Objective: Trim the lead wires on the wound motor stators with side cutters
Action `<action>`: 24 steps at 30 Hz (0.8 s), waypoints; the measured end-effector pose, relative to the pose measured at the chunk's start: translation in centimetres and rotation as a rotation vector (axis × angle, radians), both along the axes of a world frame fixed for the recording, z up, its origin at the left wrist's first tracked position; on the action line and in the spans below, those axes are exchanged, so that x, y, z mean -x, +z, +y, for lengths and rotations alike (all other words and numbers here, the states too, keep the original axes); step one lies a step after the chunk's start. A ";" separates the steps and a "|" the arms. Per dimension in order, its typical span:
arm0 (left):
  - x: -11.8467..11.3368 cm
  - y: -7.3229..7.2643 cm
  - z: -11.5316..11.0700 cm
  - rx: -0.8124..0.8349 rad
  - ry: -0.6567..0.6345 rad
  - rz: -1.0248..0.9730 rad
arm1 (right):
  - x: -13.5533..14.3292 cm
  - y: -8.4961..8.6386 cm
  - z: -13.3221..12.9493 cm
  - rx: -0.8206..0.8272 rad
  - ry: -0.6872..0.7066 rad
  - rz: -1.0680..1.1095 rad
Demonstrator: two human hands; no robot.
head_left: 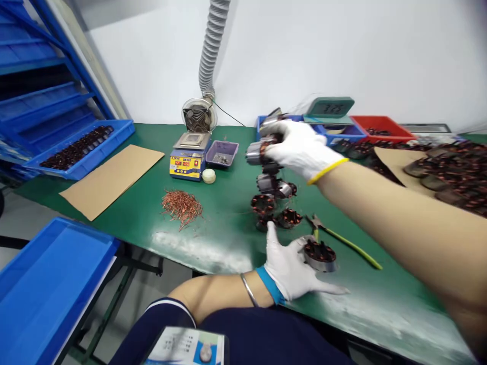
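Observation:
My right hand [299, 147], in a white glove with a yellow cuff, is raised over the bench with its fingers closed on a motor stator [254, 153], a metal ring with copper windings. Motion blurs this area, so I cannot tell whether it grips more than one. Below it are several more stators [263, 204]. My left hand [291, 268], in a white glove with a blue cuff, is low over the bench with fingers spread. Beside its fingers sits another stator [321, 257]; whether they touch is unclear. Cutting pliers [348, 243] with green handles lie just behind.
A copper wire pile [181, 207] lies left of centre. Behind it are a blue-yellow device [186, 165], a purple tray [222, 152] and a fan [199, 117]. Many stators [452, 172] crowd the right, near a red bin [382, 129]. Cardboard [114, 177] lies left.

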State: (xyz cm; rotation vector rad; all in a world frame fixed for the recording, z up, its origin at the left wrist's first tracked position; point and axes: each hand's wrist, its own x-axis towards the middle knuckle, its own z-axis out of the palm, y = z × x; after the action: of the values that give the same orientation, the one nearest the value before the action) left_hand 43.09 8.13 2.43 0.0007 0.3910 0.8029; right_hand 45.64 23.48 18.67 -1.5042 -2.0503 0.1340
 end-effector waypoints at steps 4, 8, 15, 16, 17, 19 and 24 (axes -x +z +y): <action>-0.1 -0.1 0.3 -0.028 -0.042 0.125 | 3.1 -2.0 -0.4 0.126 0.148 -0.038; -0.1 -0.3 0.0 -0.171 -0.123 0.355 | 5.6 -4.7 -0.5 0.213 0.239 -0.178; 0.5 -0.5 0.0 -0.702 -0.116 1.021 | 8.0 -8.1 -0.2 0.333 0.345 -0.354; 0.8 -0.3 0.1 -0.831 -0.131 1.146 | 8.3 -8.1 -0.1 0.340 0.347 -0.364; 1.3 0.0 0.1 -0.947 -0.171 1.274 | 8.4 -8.1 0.0 0.347 0.346 -0.372; 2.5 0.6 -0.1 -1.092 -0.300 1.516 | 8.5 -7.9 0.5 0.366 0.338 -0.378; 6.9 1.2 -0.4 -1.247 0.111 1.954 | 7.1 -7.2 2.8 0.423 0.245 -0.328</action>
State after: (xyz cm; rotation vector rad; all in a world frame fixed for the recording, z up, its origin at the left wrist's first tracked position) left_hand 36.15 7.70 3.61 2.0605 1.6258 0.8045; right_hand 38.54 26.28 11.44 -1.5912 -2.5917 0.4702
